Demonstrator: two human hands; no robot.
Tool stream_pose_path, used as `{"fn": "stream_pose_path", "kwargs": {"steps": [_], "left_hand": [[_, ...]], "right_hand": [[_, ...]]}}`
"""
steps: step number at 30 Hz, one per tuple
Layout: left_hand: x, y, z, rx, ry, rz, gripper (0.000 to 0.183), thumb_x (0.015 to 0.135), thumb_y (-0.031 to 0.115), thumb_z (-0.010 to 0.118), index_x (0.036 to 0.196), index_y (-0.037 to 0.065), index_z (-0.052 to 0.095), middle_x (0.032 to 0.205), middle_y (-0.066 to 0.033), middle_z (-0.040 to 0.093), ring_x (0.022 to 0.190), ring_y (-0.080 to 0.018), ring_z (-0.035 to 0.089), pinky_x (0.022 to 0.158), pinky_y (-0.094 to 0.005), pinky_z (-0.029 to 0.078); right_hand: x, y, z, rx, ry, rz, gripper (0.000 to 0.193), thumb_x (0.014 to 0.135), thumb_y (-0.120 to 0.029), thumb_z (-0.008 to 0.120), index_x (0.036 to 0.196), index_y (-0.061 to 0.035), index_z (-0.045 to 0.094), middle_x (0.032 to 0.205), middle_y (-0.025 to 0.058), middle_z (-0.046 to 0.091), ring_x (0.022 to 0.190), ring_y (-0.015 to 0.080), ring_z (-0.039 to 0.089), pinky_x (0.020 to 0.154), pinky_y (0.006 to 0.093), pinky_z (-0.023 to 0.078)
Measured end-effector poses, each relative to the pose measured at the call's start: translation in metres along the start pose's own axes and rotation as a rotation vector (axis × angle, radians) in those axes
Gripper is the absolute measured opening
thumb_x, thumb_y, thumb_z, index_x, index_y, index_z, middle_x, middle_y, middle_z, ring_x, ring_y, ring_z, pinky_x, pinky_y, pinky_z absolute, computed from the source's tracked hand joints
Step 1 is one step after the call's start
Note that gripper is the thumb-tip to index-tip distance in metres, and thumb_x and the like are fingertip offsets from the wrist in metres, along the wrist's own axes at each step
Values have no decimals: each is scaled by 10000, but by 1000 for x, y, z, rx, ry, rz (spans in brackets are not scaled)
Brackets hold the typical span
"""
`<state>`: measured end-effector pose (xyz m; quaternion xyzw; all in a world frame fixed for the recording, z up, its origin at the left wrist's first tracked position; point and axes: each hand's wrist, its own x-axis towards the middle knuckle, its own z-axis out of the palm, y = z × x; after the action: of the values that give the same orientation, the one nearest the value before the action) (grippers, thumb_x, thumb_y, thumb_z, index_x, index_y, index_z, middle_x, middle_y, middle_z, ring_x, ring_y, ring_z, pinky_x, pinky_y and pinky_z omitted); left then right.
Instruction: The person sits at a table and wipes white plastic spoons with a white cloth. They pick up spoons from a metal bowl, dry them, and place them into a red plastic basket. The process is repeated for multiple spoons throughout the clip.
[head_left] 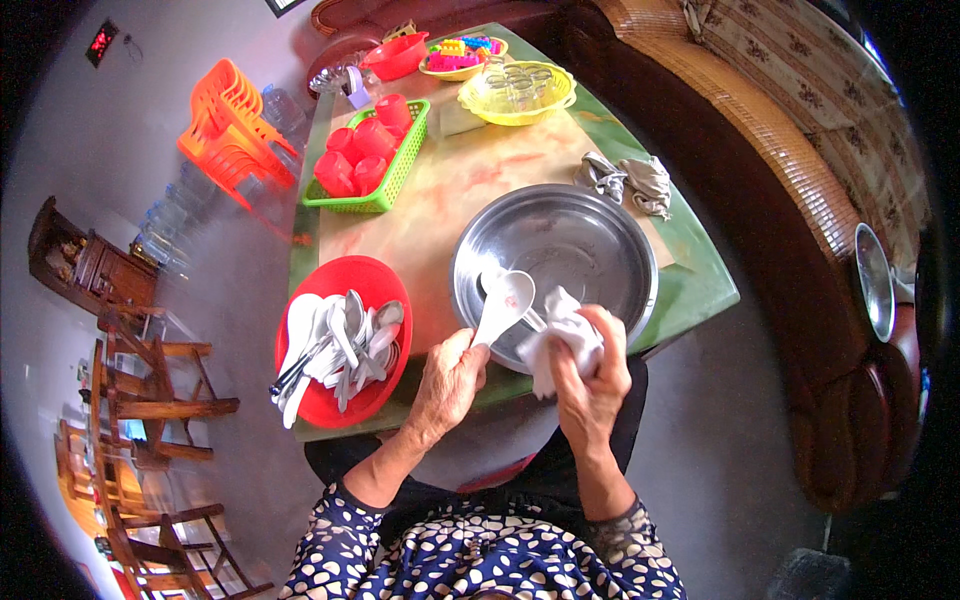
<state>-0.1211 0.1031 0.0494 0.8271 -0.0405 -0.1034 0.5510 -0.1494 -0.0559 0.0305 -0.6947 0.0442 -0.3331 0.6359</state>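
Observation:
My left hand [446,385] is closed around the handle of a white spoon [507,298], its bowl raised over the near left part of a steel basin [630,225]. A small reddish mark shows inside the spoon's bowl. Bunched in my right hand [597,380] is a white cloth [562,338], held just right of the spoon over the basin's near rim. Other pale utensil parts show behind the spoon and beside the cloth, partly hidden. To the left of my left hand, a red bowl [318,408] holds several white and metal spoons [345,340].
Crumpled grey cloths [645,185] lie beyond the basin on the green-edged table [700,285]. Farther off are a green basket [385,190] of red cups, a yellow basket [515,115] with glasses, and a red basin [395,55]. Orange stacked chairs [230,130] stand left, a brown sofa [760,260] right.

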Motion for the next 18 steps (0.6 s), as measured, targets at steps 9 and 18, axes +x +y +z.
{"fn": "stream_pose_path", "kwargs": {"steps": [9, 18], "left_hand": [[-41, -1, -6, 60, 174, 70, 267, 909, 122, 425, 1109, -12, 541, 795, -230, 615, 753, -327, 638, 672, -376, 468], [-54, -25, -10, -78, 160, 16, 289, 926, 180, 413, 1101, 0, 555, 627, 19, 460, 540, -54, 410, 481, -238, 347]], "right_hand": [[-17, -12, 44, -241, -455, -238, 479, 687, 3, 648, 1148, -37, 524, 1131, 254, 428, 1026, 420, 491, 871, 440, 444], [-13, -9, 58, -342, -515, -379, 533, 592, 43, 655, 1100, -70, 540, 1147, 254, 423, 1043, 439, 474, 859, 453, 451]]}}
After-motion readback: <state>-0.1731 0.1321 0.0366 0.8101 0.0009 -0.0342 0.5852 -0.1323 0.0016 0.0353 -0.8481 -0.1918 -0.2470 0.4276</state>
